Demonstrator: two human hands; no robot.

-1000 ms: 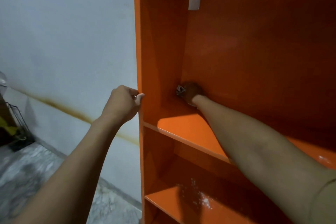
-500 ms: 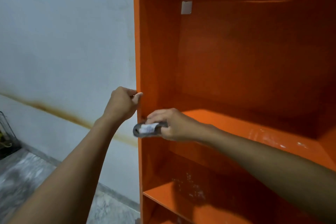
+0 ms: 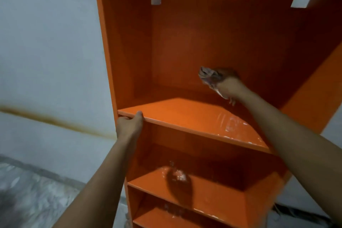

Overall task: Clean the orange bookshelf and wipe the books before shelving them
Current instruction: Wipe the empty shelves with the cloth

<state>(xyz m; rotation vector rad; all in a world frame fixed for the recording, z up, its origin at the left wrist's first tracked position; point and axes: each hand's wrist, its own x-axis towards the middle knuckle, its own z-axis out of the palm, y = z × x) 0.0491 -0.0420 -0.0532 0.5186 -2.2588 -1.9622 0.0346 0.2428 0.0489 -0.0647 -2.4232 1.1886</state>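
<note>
Bookshelf (image 3: 127, 42) stands directly ahead of both hands, right hand (image 3: 228, 87) nearer its back panel (image 3: 185, 42), clenched round a cloth (image 3: 209, 77) above the board (image 3: 185, 114), whose long edge runs rightward from the gripping left hand (image 3: 129, 126).

The left forearm (image 3: 96, 181) is uncovered along its whole visible length: plain skin, slender, tapering toward the wrist. The left hand (image 3: 129, 126) is bare, with rounded knuckles and a short, broad thumb (image 3: 139, 115). The right forearm (image 3: 288, 135) is likewise uncovered from the frame edge to the wrist and appears thicker, being nearer the camera. The right hand (image 3: 229, 87) is bare; its far side lies in shadow, and detail there cannot be told.
</note>
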